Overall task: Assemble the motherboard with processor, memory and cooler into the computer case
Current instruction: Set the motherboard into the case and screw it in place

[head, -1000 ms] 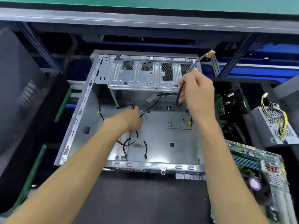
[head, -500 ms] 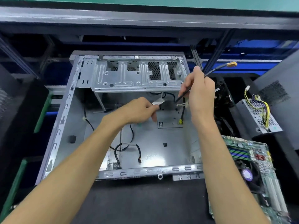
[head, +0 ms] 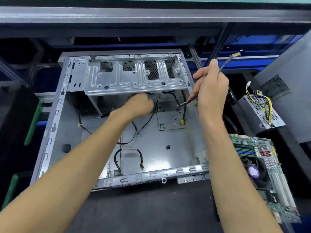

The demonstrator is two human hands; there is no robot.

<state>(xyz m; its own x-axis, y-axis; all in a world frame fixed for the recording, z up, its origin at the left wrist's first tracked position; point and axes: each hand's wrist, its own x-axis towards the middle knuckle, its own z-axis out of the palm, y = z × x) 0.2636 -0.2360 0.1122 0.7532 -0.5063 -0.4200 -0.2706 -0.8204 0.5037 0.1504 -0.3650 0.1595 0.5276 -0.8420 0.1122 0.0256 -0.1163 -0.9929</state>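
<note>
Silver-grey computer case (head: 55,125) with black cables (head: 117,158); green motherboard (head: 276,175), purple-labelled cooler (head: 253,171); yellow-tipped cable (head: 235,55); yellow wires (head: 267,105) on perforated grey box (head: 257,108)

The fingertips of the left hand (head: 140,105) disappear under the silver perforated metal drive cage (head: 134,76), so what they hold cannot be told. The green motherboard with black fan cooler (head: 262,172) is cut by the right forearm, its small components blurred.
</note>
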